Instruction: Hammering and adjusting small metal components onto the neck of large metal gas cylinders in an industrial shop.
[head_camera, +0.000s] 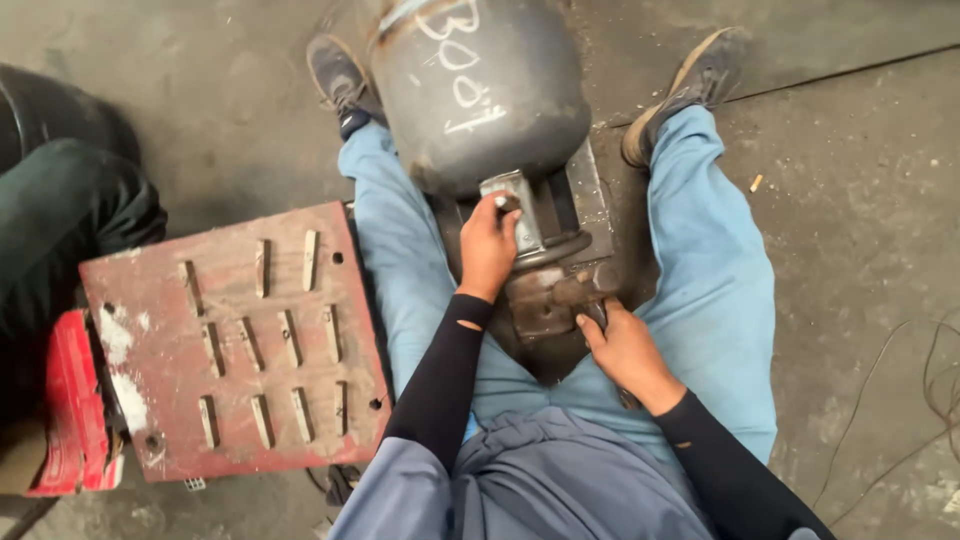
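Grey gas cylinder (480, 90), red slotted plate (240, 340)

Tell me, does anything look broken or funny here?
Yes, a few things. The black sleeve on the left arm has a small tear near the wrist. The red metal plate on the floor is scuffed, with white patches where paint is gone. A cigarette butt lies on the concrete. The grey cylinder looks scorched and grimy.

A grey, stained concrete floor (860, 200) fills the frame. A red metal plate (235, 335) with rows of small slots lies at the lower left. Thin wires (925, 400) trail along the right edge. Light is even.
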